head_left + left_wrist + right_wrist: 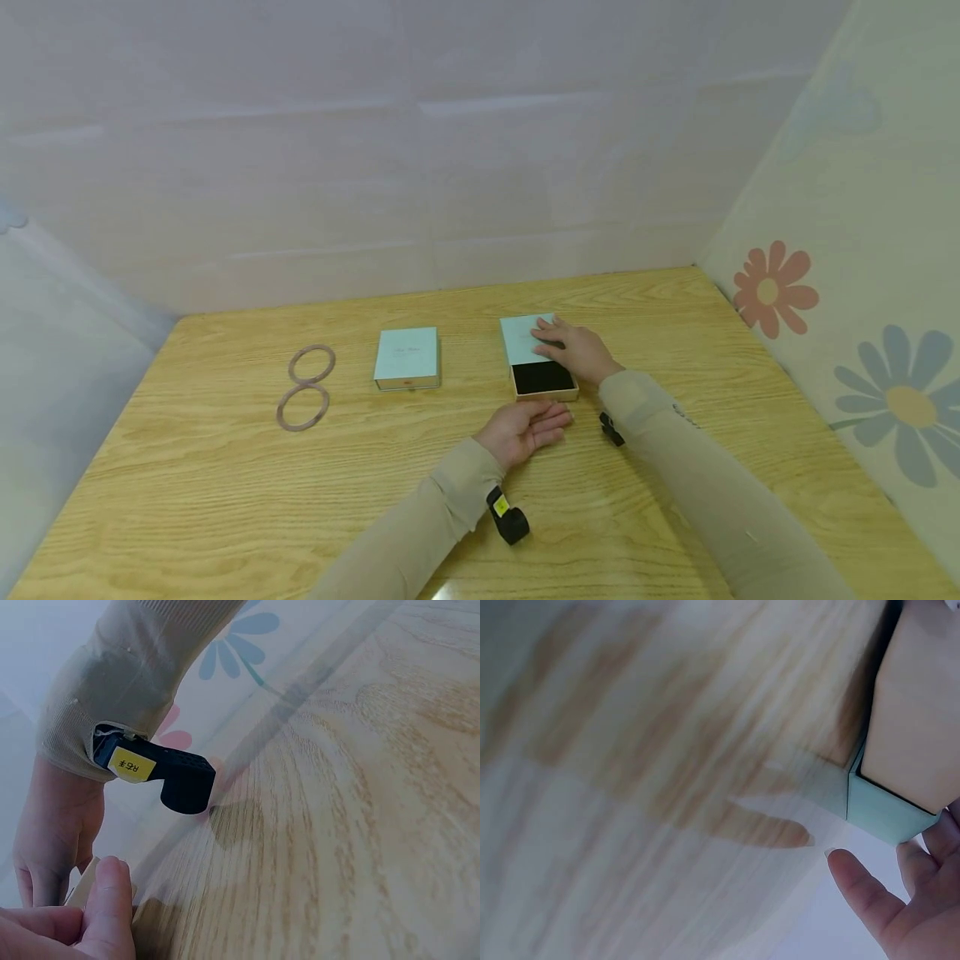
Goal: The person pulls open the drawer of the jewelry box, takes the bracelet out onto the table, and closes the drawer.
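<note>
A mint-green drawer box (517,337) lies at the right of the table, its cream tray (551,397) slid partly out toward me and showing a black lining (540,377). On the box top rests my right hand (581,350), fingers spread. My left hand (525,429) is palm up just in front of the tray, fingers loosely extended; its thumb (111,892) is close to the tray's edge, and contact is unclear. In the right wrist view, the right hand (922,915) is beside the mint sleeve (889,806), thumb out straight.
Left of the hands sits a second mint-green box (407,354), closed. Further left, two thin brownish rings (302,407) lie on the wooden table (225,500), meeting at their edges. Walls border the table's back and sides; the right one (862,275) has printed flowers.
</note>
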`<state>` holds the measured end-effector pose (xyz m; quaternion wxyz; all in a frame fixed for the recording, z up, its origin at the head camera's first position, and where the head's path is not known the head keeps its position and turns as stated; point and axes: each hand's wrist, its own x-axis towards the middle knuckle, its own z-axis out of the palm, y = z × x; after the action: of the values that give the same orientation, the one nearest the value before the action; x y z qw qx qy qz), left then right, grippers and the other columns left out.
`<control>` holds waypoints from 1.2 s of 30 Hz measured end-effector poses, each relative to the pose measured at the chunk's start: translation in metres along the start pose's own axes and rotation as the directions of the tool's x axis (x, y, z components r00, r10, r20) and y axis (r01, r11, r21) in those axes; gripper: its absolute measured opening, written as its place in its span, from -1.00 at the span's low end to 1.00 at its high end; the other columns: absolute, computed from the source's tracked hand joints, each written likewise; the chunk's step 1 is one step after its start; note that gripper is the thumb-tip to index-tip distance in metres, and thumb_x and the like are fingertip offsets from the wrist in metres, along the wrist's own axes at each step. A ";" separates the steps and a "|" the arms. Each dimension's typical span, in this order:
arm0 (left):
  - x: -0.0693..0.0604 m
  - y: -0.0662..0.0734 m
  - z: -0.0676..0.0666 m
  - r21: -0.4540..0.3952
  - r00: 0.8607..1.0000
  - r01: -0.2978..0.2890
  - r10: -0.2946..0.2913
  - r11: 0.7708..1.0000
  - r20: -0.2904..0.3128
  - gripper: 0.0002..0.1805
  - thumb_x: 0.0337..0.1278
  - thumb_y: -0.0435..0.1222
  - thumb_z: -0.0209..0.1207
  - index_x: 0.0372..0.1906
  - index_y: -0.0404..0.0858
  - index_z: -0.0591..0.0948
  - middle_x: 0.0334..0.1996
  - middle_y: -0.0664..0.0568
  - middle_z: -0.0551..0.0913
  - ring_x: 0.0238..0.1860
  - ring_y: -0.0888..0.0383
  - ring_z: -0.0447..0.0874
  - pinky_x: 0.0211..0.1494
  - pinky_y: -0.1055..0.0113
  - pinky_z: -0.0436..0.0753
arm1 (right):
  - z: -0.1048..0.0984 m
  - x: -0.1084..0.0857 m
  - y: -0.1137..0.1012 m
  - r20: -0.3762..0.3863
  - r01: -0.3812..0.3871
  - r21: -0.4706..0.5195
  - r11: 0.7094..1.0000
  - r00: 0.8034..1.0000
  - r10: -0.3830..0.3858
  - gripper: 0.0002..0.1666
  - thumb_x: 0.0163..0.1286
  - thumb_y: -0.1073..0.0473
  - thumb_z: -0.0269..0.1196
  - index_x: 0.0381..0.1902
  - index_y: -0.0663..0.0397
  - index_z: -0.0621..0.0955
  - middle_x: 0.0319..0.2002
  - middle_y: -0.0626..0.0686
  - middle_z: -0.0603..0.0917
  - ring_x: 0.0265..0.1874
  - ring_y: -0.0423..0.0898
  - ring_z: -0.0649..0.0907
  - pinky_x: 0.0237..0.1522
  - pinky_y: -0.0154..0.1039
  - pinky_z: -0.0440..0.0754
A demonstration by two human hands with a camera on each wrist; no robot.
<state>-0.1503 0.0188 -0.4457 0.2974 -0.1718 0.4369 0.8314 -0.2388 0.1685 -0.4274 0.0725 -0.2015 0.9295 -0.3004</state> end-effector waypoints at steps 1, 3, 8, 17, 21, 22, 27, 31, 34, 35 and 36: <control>0.001 0.000 0.000 -0.004 1.000 0.000 0.000 1.000 0.000 -0.58 0.50 -0.44 -0.15 0.33 -0.56 0.26 0.23 -0.37 0.43 0.27 -0.15 0.43 0.30 0.07 0.44 | 0.000 0.000 0.000 0.000 -0.001 0.002 1.000 1.000 0.001 -0.45 0.47 0.06 0.16 0.33 0.17 0.44 0.41 0.12 0.28 0.46 0.18 0.07 0.41 0.19 0.05; 0.002 0.000 -0.001 -0.007 1.000 0.003 -0.003 1.000 -0.002 -0.59 0.50 -0.44 -0.14 0.33 -0.55 0.28 0.22 -0.36 0.44 0.26 -0.14 0.44 0.30 0.08 0.44 | 0.000 0.000 0.000 0.003 -0.003 0.003 1.000 1.000 0.003 -0.45 0.47 0.06 0.16 0.33 0.17 0.44 0.41 0.11 0.28 0.46 0.18 0.07 0.41 0.18 0.04; 0.005 0.001 -0.001 -0.006 1.000 0.005 -0.006 1.000 -0.009 -0.59 0.51 -0.44 -0.14 0.32 -0.56 0.30 0.22 -0.36 0.44 0.26 -0.14 0.44 0.30 0.08 0.44 | 0.002 0.000 0.001 -0.001 0.004 -0.002 1.000 1.000 -0.004 -0.45 0.47 0.05 0.16 0.33 0.16 0.45 0.40 0.11 0.30 0.46 0.17 0.08 0.41 0.18 0.06; 0.003 0.004 0.000 -0.003 1.000 0.000 0.000 1.000 -0.019 -0.59 0.50 -0.44 -0.14 0.32 -0.56 0.28 0.24 -0.38 0.42 0.27 -0.15 0.42 0.30 0.06 0.43 | 0.002 0.002 0.001 0.000 -0.003 -0.012 1.000 1.000 0.003 -0.45 0.47 0.03 0.16 0.33 0.14 0.45 0.40 0.09 0.30 0.46 0.16 0.09 0.41 0.18 0.07; 0.003 0.005 0.001 -0.011 1.000 0.003 -0.003 1.000 -0.025 -0.59 0.50 -0.45 -0.14 0.32 -0.56 0.29 0.23 -0.38 0.43 0.27 -0.15 0.42 0.30 0.06 0.43 | 0.002 0.001 0.001 -0.001 0.002 -0.012 1.000 1.000 -0.002 -0.45 0.47 0.04 0.16 0.33 0.15 0.45 0.40 0.10 0.30 0.45 0.16 0.10 0.41 0.17 0.08; 0.004 0.005 0.001 -0.011 1.000 0.003 -0.004 1.000 -0.025 -0.59 0.50 -0.45 -0.14 0.32 -0.56 0.29 0.23 -0.37 0.43 0.27 -0.15 0.43 0.30 0.06 0.43 | 0.003 0.001 0.001 0.000 0.003 -0.010 1.000 1.000 -0.003 -0.45 0.47 0.05 0.16 0.33 0.15 0.45 0.40 0.10 0.29 0.46 0.16 0.10 0.41 0.17 0.08; 0.005 0.006 0.000 -0.005 1.000 0.002 -0.002 1.000 -0.024 -0.59 0.50 -0.45 -0.13 0.32 -0.56 0.29 0.23 -0.37 0.44 0.25 -0.13 0.44 0.29 0.08 0.44 | 0.004 0.001 0.001 -0.004 0.005 -0.006 1.000 1.000 -0.005 -0.45 0.48 0.05 0.16 0.33 0.15 0.45 0.40 0.10 0.29 0.46 0.16 0.09 0.41 0.17 0.07; 0.006 0.007 -0.001 -0.011 1.000 0.001 -0.001 1.000 -0.022 -0.57 0.50 -0.45 -0.13 0.34 -0.56 0.26 0.23 -0.37 0.44 0.26 -0.13 0.44 0.29 0.07 0.45 | 0.004 0.001 0.001 -0.004 0.005 0.001 1.000 1.000 -0.005 -0.45 0.47 0.05 0.16 0.33 0.15 0.45 0.40 0.10 0.29 0.46 0.16 0.09 0.41 0.17 0.08; 0.006 0.008 -0.001 -0.010 1.000 0.001 -0.001 1.000 -0.025 -0.57 0.50 -0.44 -0.13 0.35 -0.55 0.26 0.23 -0.36 0.44 0.26 -0.13 0.44 0.29 0.08 0.45 | 0.004 0.001 0.000 -0.001 0.001 0.009 1.000 1.000 -0.001 -0.44 0.47 0.04 0.16 0.34 0.15 0.44 0.41 0.09 0.28 0.46 0.16 0.09 0.41 0.16 0.07; 0.006 0.008 0.000 -0.007 1.000 -0.001 0.001 1.000 -0.026 -0.57 0.50 -0.44 -0.13 0.34 -0.55 0.26 0.22 -0.36 0.44 0.26 -0.13 0.44 0.29 0.08 0.45 | 0.004 0.001 0.000 0.000 -0.002 0.010 1.000 1.000 0.002 -0.44 0.47 0.04 0.16 0.34 0.14 0.44 0.41 0.08 0.28 0.46 0.15 0.08 0.42 0.16 0.07; 0.005 0.008 0.000 -0.005 1.000 -0.003 0.002 1.000 -0.027 -0.57 0.50 -0.44 -0.13 0.34 -0.55 0.26 0.22 -0.35 0.45 0.25 -0.13 0.45 0.29 0.08 0.45 | 0.003 0.002 -0.001 0.001 -0.002 0.010 1.000 1.000 0.002 -0.44 0.47 0.04 0.16 0.34 0.14 0.44 0.41 0.08 0.28 0.46 0.15 0.08 0.42 0.16 0.07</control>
<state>-0.1599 0.0167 -0.4436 0.2899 -0.1834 0.4389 0.8304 -0.2391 0.1657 -0.4297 0.0742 -0.2005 0.9282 -0.3047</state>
